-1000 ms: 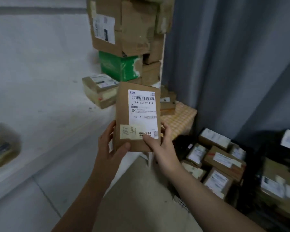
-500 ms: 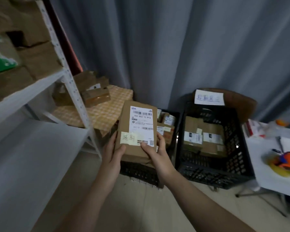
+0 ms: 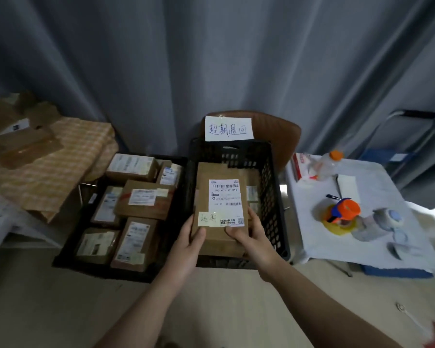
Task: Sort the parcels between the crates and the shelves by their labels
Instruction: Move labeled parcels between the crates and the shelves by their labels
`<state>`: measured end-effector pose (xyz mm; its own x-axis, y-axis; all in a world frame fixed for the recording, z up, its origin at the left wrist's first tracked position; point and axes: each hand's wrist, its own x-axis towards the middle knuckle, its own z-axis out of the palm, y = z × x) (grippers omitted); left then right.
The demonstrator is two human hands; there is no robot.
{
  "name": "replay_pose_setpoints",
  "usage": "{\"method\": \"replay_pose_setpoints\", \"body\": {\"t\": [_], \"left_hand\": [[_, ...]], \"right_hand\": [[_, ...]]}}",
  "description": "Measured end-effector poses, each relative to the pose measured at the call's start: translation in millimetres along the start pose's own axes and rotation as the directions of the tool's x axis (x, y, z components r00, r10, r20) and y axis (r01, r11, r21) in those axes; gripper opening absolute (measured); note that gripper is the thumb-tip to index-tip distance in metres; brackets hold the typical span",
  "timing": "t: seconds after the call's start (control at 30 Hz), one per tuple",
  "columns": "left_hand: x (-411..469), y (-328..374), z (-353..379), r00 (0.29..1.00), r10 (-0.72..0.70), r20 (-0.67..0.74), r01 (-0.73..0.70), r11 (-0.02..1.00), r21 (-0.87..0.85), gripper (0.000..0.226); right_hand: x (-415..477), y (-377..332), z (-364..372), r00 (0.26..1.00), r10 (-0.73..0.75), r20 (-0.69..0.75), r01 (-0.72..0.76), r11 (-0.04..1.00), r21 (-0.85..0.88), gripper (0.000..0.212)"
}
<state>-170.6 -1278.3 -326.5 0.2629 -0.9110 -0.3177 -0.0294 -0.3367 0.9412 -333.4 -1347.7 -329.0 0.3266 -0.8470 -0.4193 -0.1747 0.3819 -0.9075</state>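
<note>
Backdrop: grey curtain [image 3: 136,59].
Parcel [image 3: 220,177]: label up for matching, over signed crate [image 3: 271,197].
Grip: left hand [image 3: 186,247], right hand [image 3: 254,239] both clasp it.

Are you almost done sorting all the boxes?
Not nearly, it seems. Done: a few boxes already lie in the signed crate. In hand: the left hand and right hand hold a labelled parcel over that crate. Left: setting it down, and probably the packed parcels in the low crate beside it.
</note>
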Motion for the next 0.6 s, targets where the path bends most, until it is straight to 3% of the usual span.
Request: {"method": "replay_pose_setpoints", "body": {"t": [0.2,0.37,0.47,0.53,0.6], "left_hand": [[65.5,-5.4,20.9,1.0,-0.014,0.001,0.014,0.991,0.132,0.051],[139.3,-2.5,9.8,1.0,0.014,-0.025,-0.008,0.975,0.224,0.055],[182.6,-0.1,-1.7,0.998,0.018,0.056,-0.033,0.959,0.281,0.06],[213.0,-0.1,-9.2,0.995,0.029,0.096,-0.064,0.924,0.377,0.066],[244.5,0.1,-13.8,0.994,0.086,0.07,-0.111,0.808,0.578,0.069]], "right_hand": [[61.0,12.0,-26.9,0.997,0.047,-0.059,-0.044,0.998,0.046,0.083],[133.2,0.6,-28.1,0.992,0.129,0.018,-0.13,0.986,0.101,0.086],[177.9,-6.4,-26.7,0.972,0.227,0.064,-0.235,0.953,0.19,0.084],[208.1,-10.7,-26.6,0.956,0.282,0.079,-0.292,0.938,0.187,0.081],[236.7,-12.1,-25.9,0.946,0.316,0.071,-0.324,0.93,0.172,0.079]]}}
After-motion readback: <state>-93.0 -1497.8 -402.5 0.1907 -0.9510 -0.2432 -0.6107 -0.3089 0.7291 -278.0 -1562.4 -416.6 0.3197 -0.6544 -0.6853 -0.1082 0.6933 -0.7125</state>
